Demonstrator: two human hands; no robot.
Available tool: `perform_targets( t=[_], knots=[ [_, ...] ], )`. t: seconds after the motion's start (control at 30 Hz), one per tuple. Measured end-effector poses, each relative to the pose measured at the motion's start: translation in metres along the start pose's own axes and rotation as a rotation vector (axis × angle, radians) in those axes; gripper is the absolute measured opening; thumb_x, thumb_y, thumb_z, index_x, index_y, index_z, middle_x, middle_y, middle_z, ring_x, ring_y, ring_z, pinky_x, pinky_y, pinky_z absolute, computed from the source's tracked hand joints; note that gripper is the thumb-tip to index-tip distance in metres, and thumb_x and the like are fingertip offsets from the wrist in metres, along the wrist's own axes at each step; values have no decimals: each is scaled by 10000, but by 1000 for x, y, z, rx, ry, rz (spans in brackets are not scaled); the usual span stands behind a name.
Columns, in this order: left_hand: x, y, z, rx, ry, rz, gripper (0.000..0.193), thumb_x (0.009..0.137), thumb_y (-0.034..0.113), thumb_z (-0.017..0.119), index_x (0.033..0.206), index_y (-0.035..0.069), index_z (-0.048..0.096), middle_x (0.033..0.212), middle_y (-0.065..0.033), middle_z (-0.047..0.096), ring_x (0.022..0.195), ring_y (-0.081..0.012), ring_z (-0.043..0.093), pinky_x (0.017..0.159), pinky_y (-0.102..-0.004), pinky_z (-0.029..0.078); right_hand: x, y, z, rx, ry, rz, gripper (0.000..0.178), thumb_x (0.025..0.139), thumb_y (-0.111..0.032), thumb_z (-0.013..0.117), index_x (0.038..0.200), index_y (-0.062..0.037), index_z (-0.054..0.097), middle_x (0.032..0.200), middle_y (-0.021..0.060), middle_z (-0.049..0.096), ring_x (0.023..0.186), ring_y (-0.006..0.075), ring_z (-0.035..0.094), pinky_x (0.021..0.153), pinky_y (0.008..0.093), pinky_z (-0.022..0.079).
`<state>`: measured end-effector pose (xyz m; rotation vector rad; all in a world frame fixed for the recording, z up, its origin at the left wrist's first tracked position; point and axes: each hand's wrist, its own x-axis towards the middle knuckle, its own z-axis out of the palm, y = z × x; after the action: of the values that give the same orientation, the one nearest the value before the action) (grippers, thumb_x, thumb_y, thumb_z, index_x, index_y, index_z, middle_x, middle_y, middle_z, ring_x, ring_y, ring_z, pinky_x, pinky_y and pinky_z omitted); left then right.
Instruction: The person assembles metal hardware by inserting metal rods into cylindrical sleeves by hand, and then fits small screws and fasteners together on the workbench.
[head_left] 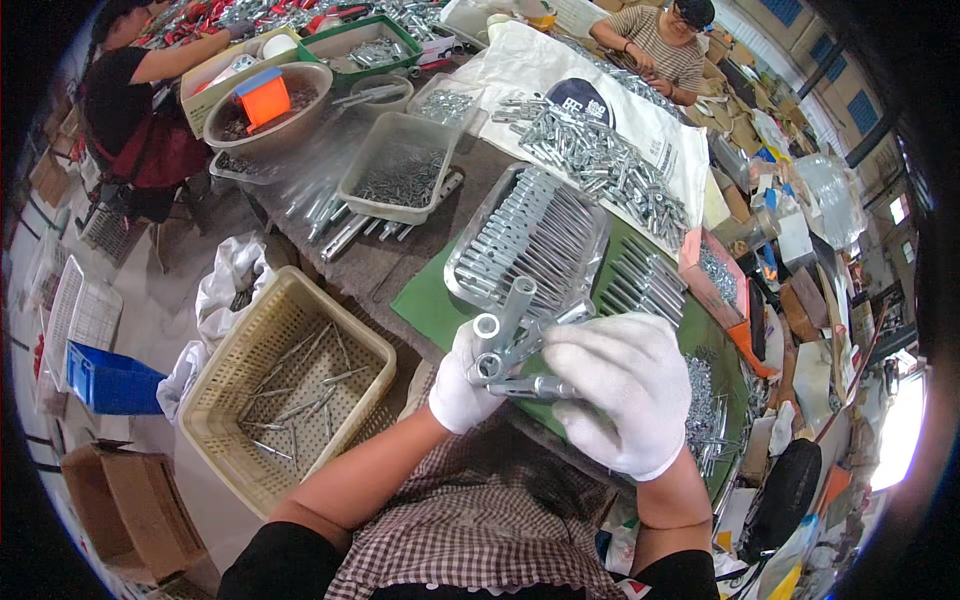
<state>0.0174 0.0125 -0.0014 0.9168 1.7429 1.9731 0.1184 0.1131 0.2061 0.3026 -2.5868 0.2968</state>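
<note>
Both of my hands wear white gloves and meet over the near edge of the green mat. My left hand (466,385) is closed round several short silvery metal tubes (515,308), their open round ends pointing up and leftward. From the other side my right hand (625,395) curls its fingers over the right ends of the tubes; its fingertips are partly hidden. Just beyond lies a metal tray (600,250) holding rows of metal rods with sleeves (520,225). Beside it, more rods (643,282) lie side by side on the green mat (425,300).
A cream plastic basket (215,415) with some thin rods stands at lower left. Metal sleeves (600,160) are heaped on a white sack (500,65). Tubs of screws (400,178) and a pink box (712,270) flank the work. Two people (655,45) sit across and at left.
</note>
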Motion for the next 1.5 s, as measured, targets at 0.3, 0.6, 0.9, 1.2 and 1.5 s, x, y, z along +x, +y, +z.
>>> perform_targets(
  t=[0.3,0.6,0.9,1.2,1.5],
  knots=[
    [2,-8,1,213,74,-43,198,878,30,613,1060,51,538,888,-11,566,704,-135,545,627,-285,484,6,69,51,76,205,515,157,889,-189,598,954,-80,690,949,120,677,905,321,638,827,400,491],
    [6,11,4,352,202,262,244,804,23,691,1027,29,592,900,-69,619,795,-183,610,708,-327,501,13,100,124,-164,-140,486,210,815,-269,658,908,-83,691,930,122,636,920,320,608,834,423,480],
    [-3,-22,-2,230,48,124,287,962,117,552,1231,65,465,1157,-101,567,993,-178,603,796,-331,536,19,92,130,-140,-193,698,238,831,-298,661,915,-76,639,923,160,653,859,355,651,780,460,515],
    [2,7,-2,109,82,87,483,796,33,718,1216,36,480,1119,-97,621,978,-208,635,831,-339,520,3,104,88,370,284,715,295,833,-252,713,1048,-55,667,952,87,716,873,165,672,813,297,516],
    [1,19,-1,173,-99,-22,518,852,-29,641,1303,49,397,1272,-108,541,1141,-208,579,903,-357,525,14,2,-12,867,541,491,638,734,72,541,1365,49,453,943,94,612,811,133,627,733,247,541]
  ],
)
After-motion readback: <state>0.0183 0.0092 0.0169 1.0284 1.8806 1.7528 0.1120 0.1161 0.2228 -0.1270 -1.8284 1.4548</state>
